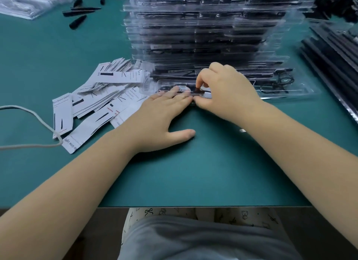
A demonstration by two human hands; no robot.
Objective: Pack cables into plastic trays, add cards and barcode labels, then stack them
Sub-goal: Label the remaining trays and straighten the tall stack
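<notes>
While the left hand (164,112) lies flat, fingers straight, pressing down the near edge of a clear moulded plastic tray (302,92) at the centre of the frame, the right hand (222,93) pinches a small black part of a thin black cable (199,91) between thumb and forefinger and holds it at the tray's channel. The tray sits on the green table mat (193,162), touching the foot of a tall stack of filled clear trays (203,36) just behind it. A loose heap of white printed paper cards (100,102) lies to the centre left, beside the left hand.

The step in hand looks like seating the cable. To do it well, keep the flat hand steadying the tray so it cannot slide, and press the pinched end fully into its recess before letting go, so the cable lies below the rim. A proud cable would probably keep the tray from stacking flat. Next, a card is within easy reach.
</notes>
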